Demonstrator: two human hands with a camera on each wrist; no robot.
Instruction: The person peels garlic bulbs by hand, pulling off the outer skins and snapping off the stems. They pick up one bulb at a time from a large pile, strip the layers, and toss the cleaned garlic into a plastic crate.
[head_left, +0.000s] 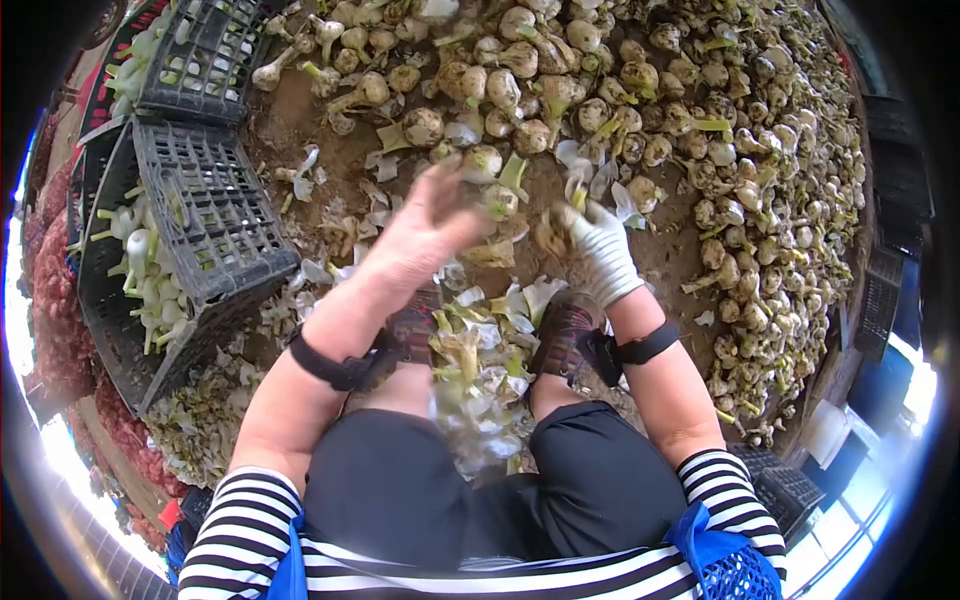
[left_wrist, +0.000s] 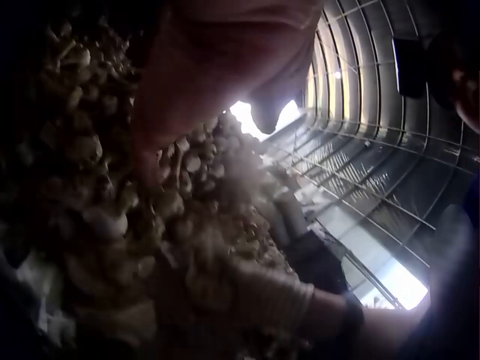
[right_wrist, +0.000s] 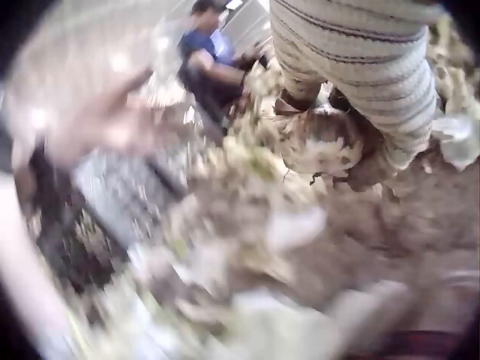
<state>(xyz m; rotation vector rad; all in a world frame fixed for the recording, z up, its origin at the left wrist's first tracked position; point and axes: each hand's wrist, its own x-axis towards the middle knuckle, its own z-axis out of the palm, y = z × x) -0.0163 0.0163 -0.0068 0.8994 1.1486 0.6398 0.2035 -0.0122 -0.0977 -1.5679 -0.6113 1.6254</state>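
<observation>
My right hand (head_left: 604, 252), in a striped white knit glove, grips a soil-stained garlic bulb (right_wrist: 321, 144) between fingers and thumb. In the right wrist view the bulb's rooty underside and papery skin show below the glove. To its left my bare left hand (head_left: 425, 228) is blurred, fingers spread and nothing between them, over the near edge of the garlic heap (head_left: 520, 60). Close by its fingertips lie a few bulbs (head_left: 484, 162) on the soil. The left wrist view is dark; the palm fills its top, and the gloved hand appears lower down.
Black plastic crates (head_left: 205, 210) of trimmed white garlic (head_left: 145, 250) lean at the left. Peeled skins and leaves (head_left: 480, 370) litter the ground between two shoes (head_left: 568, 330). More garlic (head_left: 770, 250) spreads along the right. Another person (right_wrist: 210, 60) sits farther off. Red mesh sacks (head_left: 60, 290) stand far left.
</observation>
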